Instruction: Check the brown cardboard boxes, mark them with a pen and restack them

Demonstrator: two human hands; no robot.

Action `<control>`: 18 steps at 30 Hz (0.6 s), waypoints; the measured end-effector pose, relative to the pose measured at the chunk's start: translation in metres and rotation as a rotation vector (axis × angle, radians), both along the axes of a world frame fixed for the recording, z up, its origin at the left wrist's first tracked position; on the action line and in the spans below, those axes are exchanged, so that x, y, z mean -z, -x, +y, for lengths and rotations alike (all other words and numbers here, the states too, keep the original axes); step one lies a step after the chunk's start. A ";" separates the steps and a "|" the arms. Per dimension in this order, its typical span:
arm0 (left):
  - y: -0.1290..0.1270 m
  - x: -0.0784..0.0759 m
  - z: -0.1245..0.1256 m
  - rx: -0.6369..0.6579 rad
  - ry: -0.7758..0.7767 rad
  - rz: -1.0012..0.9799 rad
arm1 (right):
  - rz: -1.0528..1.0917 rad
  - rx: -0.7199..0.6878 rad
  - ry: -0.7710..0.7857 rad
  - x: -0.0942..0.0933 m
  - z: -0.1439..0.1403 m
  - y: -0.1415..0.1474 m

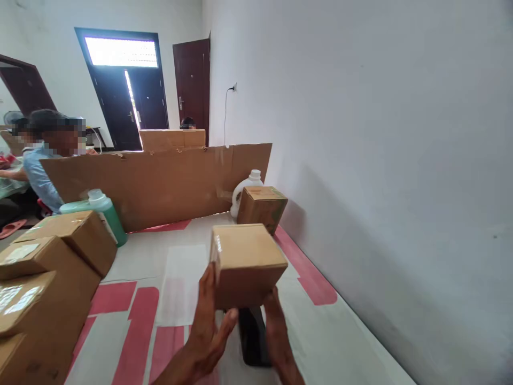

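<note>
Both hands up, holding one small closed cardboard box (246, 262) in the air over the tabletop (352, 342), centre-low in view.

Left hand (206, 326): palm against the box's left face, fingers running up that side, thumb tucked under the bottom edge. Wrapped on the box.

Right hand (276, 334): fingers under the box's lower right corner, propping it from below. Also on the box; most of the palm is out of view.

Box is tilted a bit, top face toward the camera, a strip of clear tape showing at its left edge.

Dark object (252, 337) sits below the box, between the two wrists. Possibly a phone or a tape holder, too shadowed to tell.

Tabletop is covered in a white sheet with red shapes.

Around it:
- second small box (262, 207) further back by the wall, well apart from the held one, closed
- white jug (242, 192) with a white cap just behind that box, touching or nearly so
- green bottle (105, 211) lying tilted at left, leaning at the stacked boxes (44, 278)
- stacked boxes fill the left edge, tape patches on the tops
- long cardboard sheet (160, 182) standing upright across the back as a divider

Another person (40, 160) sits beyond the divider at far left, in a light blue shirt.
</note>
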State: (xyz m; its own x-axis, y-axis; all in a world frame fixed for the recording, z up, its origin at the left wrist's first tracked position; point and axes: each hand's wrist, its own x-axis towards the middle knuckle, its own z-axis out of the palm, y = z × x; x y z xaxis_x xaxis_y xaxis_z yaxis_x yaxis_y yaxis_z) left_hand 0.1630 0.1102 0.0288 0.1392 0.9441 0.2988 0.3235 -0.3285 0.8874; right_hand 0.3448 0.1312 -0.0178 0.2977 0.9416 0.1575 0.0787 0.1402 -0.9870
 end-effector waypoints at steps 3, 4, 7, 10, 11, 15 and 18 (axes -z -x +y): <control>-0.068 0.010 0.086 0.219 -0.036 0.071 | -0.037 0.152 0.120 0.003 0.058 -0.074; -0.088 0.016 0.112 0.266 -0.034 0.096 | -0.045 0.176 0.127 0.008 0.076 -0.095; -0.135 0.037 0.174 0.331 -0.064 0.129 | -0.049 0.219 0.117 0.024 0.127 -0.139; -0.158 0.051 0.212 0.335 -0.075 0.145 | -0.035 0.224 0.094 0.036 0.165 -0.158; -0.161 0.054 0.220 0.338 -0.076 0.152 | -0.028 0.220 0.083 0.039 0.176 -0.162; -0.160 0.060 0.241 0.309 -0.063 0.161 | -0.002 0.201 0.051 0.048 0.199 -0.169; -0.158 0.065 0.257 0.204 -0.007 0.142 | -0.002 0.159 0.041 0.054 0.202 -0.175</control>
